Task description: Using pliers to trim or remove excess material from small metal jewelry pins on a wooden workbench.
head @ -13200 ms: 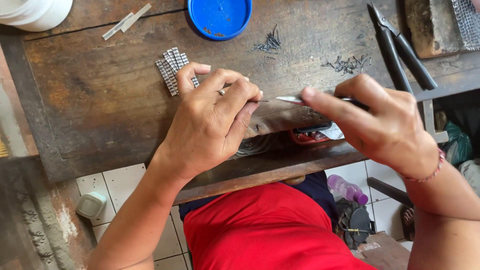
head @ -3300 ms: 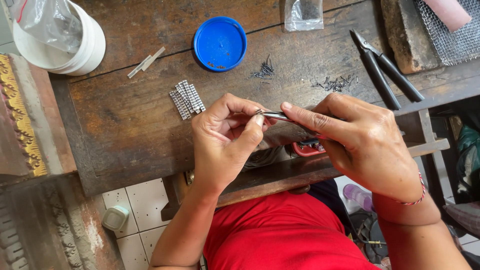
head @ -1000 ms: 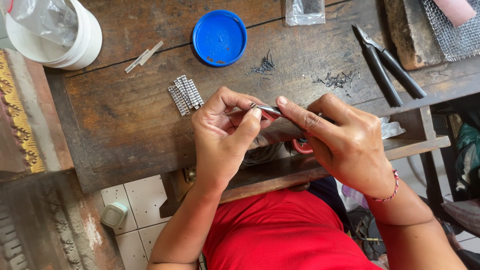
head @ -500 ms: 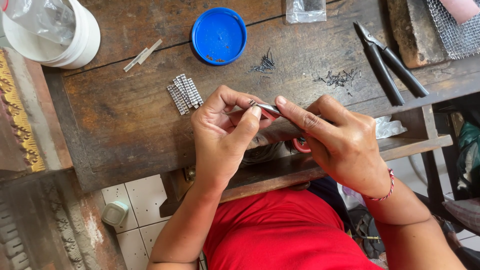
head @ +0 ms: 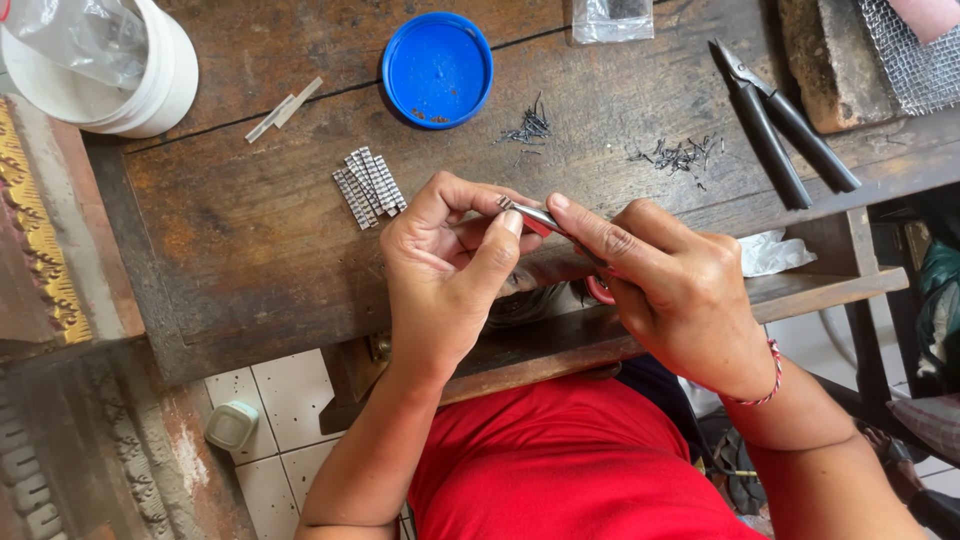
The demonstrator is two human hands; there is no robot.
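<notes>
My right hand (head: 665, 285) grips small metal pliers with red handles (head: 548, 222), their jaws pointing left. The jaw tips meet the fingertips of my left hand (head: 450, 270), which pinches something tiny that I cannot make out. Both hands hover over the near edge of a worn wooden workbench (head: 250, 240). Just left of my left hand lies a bunch of several short patterned silver strips (head: 368, 186).
A blue plastic lid (head: 437, 68) lies at the back, with two small heaps of dark wire bits (head: 675, 155) to its right. Black pliers (head: 785, 125) rest at right near a wire mesh (head: 915, 50). A white tub (head: 110, 60) stands at far left.
My hands stay together at the bench edge and have shifted only slightly. The view has drifted a little.
</notes>
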